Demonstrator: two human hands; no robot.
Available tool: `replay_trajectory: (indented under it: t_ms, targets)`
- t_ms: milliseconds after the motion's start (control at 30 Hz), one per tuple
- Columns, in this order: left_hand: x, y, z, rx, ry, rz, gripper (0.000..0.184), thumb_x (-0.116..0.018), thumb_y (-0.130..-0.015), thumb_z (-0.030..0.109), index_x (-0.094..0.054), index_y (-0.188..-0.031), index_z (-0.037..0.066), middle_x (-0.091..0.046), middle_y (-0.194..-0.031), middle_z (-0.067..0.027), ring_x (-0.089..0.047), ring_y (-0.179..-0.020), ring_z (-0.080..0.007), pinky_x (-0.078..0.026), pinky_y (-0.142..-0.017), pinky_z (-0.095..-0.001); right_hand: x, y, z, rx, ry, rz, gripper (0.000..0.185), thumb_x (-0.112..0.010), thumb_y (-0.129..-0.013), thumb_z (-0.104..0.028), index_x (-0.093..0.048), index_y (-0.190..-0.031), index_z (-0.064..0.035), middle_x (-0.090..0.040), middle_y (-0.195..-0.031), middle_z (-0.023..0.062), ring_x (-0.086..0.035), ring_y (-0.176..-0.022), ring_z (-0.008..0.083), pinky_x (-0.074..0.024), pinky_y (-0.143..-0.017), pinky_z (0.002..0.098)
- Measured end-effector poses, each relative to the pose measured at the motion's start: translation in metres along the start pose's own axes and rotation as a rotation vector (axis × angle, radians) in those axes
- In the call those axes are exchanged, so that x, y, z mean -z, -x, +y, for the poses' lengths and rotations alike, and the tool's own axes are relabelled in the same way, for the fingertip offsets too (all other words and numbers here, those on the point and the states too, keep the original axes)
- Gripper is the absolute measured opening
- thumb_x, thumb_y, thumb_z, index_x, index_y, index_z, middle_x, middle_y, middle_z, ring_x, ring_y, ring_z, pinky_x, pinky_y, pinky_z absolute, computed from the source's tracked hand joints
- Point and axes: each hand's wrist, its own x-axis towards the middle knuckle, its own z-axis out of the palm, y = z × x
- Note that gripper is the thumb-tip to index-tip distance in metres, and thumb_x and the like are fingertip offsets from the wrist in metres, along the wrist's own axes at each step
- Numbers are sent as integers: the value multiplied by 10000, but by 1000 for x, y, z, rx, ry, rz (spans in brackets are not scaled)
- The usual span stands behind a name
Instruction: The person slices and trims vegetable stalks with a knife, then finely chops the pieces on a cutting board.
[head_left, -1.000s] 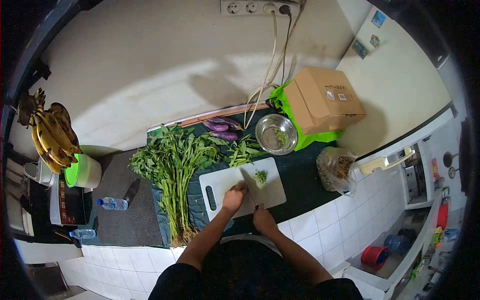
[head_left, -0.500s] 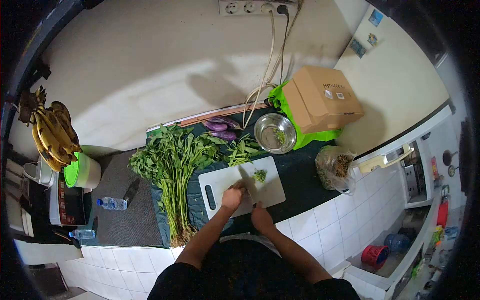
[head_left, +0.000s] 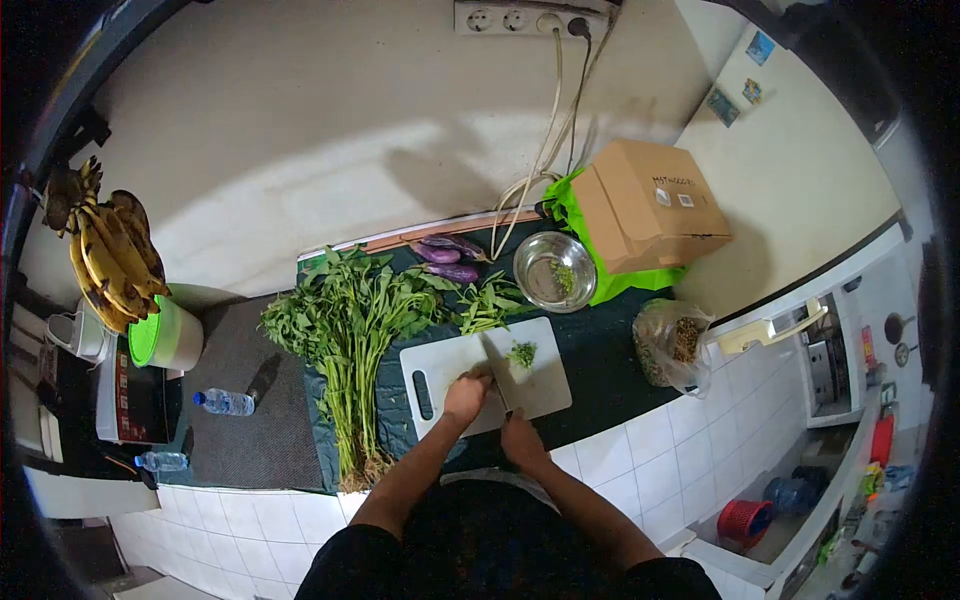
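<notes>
Though tiny, chopped greens (head_left: 521,354) bright.

Room between board (head_left: 535,387) and translucent bag (head_left: 668,345)

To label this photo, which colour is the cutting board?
The cutting board is white, best seen in the head view.

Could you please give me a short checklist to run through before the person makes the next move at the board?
1. Knife handle held: ok, the right hand is closed around it.
2. Left hand fingertips clear of the blade: cannot tell, the hand hides them.
3. Greens held for cutting: cannot tell, anything under the left hand is hidden.
4. Chopped pile away from the hands: ok, it lies beyond them on the white cutting board.
5. Metal bowl nearby: ok, it stands past the board's far edge, some greens inside.
</notes>
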Motion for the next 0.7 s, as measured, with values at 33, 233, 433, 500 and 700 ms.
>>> replay_trajectory:
  t_ms: [33, 233, 433, 500, 700]
  targets:
    - [2, -1, 1, 4, -1, 4, 215, -559, -840, 139, -684, -1008, 91, -645, -1125, -136, -644, -975, -351, -547, -836, -438, 0, 0, -1, -51, -29, -16, 343, -422, -981, -191, -429, -1132, 117, -636, -900, 340, -637, -857, 501, -507, -767, 561]
    - [-12, 1, -10, 6, 98, 105, 248, -578, -806, 117, -693, -1024, 91, -639, -1111, -154, -643, -971, -357, -545, -832, -438, -13, -36, 13, 112, 76, 53, 351, -454, -979, -218, -442, -1119, 103, -630, -886, 330, -629, -857, 498, -504, -761, 561]
    - [1, 2, -1, 98, 28, -71, 238, -569, -828, 117, -691, -1029, 79, -616, -1163, -155, -643, -994, -353, -545, -845, -438, -3, 0, 6, 120, -11, 62, 353, -447, -978, -211, -464, -1106, 117, -629, -886, 345, -630, -863, 501, -506, -769, 557]
    - [-6, 1, -4, 36, -20, 8, 249, -570, -830, 120, -688, -1045, 78, -618, -1143, -163, -643, -992, -355, -545, -849, -433, -7, 3, 5, 117, 6, 69, 350, -446, -978, -210, -463, -1108, 115, -629, -884, 347, -630, -864, 501, -507, -770, 558]
    - [-13, 1, -7, 6, 36, 105, 203, -571, -822, 112, -675, -991, 69, -622, -1107, -166, -647, -962, -354, -556, -818, -435, 4, -20, -6, 98, 49, 35, 370, -429, -963, -172, -462, -1152, 144, -642, -899, 328, -651, -874, 472, -527, -767, 537]
